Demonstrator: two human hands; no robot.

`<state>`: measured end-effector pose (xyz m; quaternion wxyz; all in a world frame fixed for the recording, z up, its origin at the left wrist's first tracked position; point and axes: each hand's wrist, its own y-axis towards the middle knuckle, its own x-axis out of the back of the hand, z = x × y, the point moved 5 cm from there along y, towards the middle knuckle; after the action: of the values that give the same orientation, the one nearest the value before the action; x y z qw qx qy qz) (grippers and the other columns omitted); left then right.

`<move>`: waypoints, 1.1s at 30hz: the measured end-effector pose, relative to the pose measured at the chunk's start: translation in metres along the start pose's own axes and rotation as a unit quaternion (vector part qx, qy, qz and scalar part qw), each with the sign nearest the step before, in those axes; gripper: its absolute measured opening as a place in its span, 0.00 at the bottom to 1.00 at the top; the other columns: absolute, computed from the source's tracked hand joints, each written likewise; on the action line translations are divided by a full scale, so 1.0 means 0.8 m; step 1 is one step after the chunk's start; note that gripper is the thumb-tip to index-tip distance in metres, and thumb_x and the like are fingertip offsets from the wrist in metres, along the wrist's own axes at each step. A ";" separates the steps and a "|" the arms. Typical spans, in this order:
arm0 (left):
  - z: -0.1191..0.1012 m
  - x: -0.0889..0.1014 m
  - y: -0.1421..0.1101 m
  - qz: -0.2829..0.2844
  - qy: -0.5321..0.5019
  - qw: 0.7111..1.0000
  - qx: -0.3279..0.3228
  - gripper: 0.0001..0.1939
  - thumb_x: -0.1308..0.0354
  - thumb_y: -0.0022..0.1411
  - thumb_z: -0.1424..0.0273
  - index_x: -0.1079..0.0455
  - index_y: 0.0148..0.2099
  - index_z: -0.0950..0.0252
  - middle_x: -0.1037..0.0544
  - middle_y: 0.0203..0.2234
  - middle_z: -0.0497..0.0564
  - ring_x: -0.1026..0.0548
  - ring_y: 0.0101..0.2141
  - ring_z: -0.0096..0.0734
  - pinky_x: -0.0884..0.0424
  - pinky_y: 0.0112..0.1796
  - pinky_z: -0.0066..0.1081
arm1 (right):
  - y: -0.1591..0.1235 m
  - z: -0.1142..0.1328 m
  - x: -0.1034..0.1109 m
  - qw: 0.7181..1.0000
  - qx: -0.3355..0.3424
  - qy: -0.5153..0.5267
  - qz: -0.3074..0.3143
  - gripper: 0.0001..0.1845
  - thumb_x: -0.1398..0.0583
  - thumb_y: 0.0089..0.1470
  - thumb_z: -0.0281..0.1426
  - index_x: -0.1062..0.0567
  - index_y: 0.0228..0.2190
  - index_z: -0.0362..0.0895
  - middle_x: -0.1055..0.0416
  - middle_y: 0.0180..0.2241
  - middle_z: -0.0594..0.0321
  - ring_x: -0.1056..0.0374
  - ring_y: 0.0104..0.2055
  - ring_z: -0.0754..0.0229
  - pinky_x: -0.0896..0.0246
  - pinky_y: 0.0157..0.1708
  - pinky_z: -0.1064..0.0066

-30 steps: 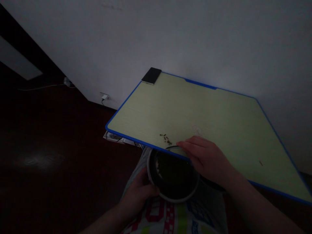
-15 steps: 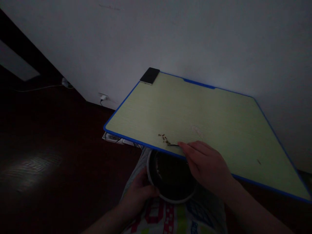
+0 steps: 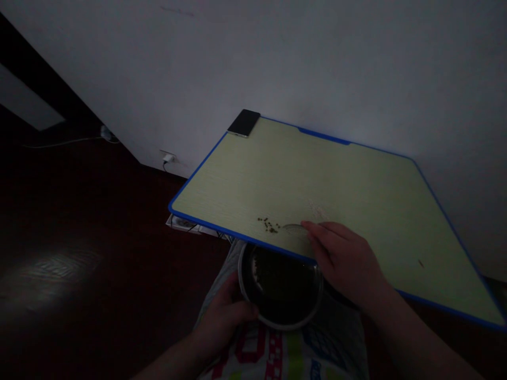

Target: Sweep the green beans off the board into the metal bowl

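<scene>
My left hand [image 3: 225, 314] is closed on the left rim of a round dark bowl [image 3: 320, 293] with a pale edge, held at my lap just under the table's near edge. Inside lies a dark greenish mass, too dim to name. My right hand [image 3: 344, 258] pinches a thin, slightly curved tool [image 3: 293, 227], blurred, its tip pointing left just above the tabletop. Left of that tip, several small brownish-green grains [image 3: 271, 228] lie scattered near the blue edge. The tip looks apart from the grains.
The pale yellow-green table [image 3: 293, 169] has a blue rim and stands against a wall. A dark phone [image 3: 244, 123] lies at its far left corner. A plugged-in charger [image 3: 168, 158] sits in the wall socket. A small brown speck [image 3: 421, 263] lies at the right.
My right hand and the tool have moved a little to the right, away from the grains, uncovering more of the bowl. My left hand and the bowl stay nearly still.
</scene>
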<state>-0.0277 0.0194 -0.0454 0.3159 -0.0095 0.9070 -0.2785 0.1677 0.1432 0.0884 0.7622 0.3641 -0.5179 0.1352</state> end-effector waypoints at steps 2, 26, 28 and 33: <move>-0.001 -0.002 -0.001 -0.012 -0.010 1.000 0.014 0.30 0.29 0.45 0.77 0.18 0.53 0.57 0.09 0.45 0.52 0.14 0.49 0.60 0.22 0.53 0.52 | 0.003 0.000 0.000 1.000 0.000 0.002 -0.002 0.18 0.45 0.69 0.23 0.17 0.51 0.38 0.15 0.38 0.51 0.19 0.36 0.53 0.21 0.36 0.62; 0.000 -0.009 -0.011 -0.016 -0.035 0.999 0.021 0.34 0.28 0.43 0.77 0.18 0.56 0.56 0.09 0.47 0.53 0.15 0.52 0.62 0.25 0.58 0.56 | 0.024 -0.005 0.000 0.998 0.018 0.043 0.033 0.19 0.46 0.69 0.22 0.17 0.50 0.41 0.15 0.39 0.53 0.19 0.40 0.54 0.22 0.41 0.62; -0.001 -0.009 -0.010 -0.019 -0.037 0.999 0.026 0.33 0.28 0.43 0.77 0.18 0.54 0.56 0.09 0.47 0.52 0.16 0.53 0.62 0.26 0.60 0.56 | 0.022 -0.005 0.002 0.998 0.022 0.050 0.037 0.18 0.45 0.68 0.21 0.17 0.49 0.41 0.16 0.38 0.54 0.19 0.40 0.54 0.22 0.41 0.63; -0.001 -0.007 -0.004 -0.011 -0.033 0.999 0.028 0.34 0.28 0.43 0.77 0.19 0.56 0.56 0.09 0.47 0.53 0.16 0.54 0.63 0.25 0.59 0.56 | 0.010 -0.007 0.004 0.999 0.020 0.034 0.029 0.18 0.45 0.68 0.21 0.17 0.48 0.38 0.16 0.38 0.52 0.19 0.39 0.53 0.21 0.40 0.62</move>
<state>-0.0242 0.0179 -0.0403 0.3429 -0.0203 0.8877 -0.3065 0.1683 0.1520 0.0939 0.7676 0.3596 -0.4992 0.1797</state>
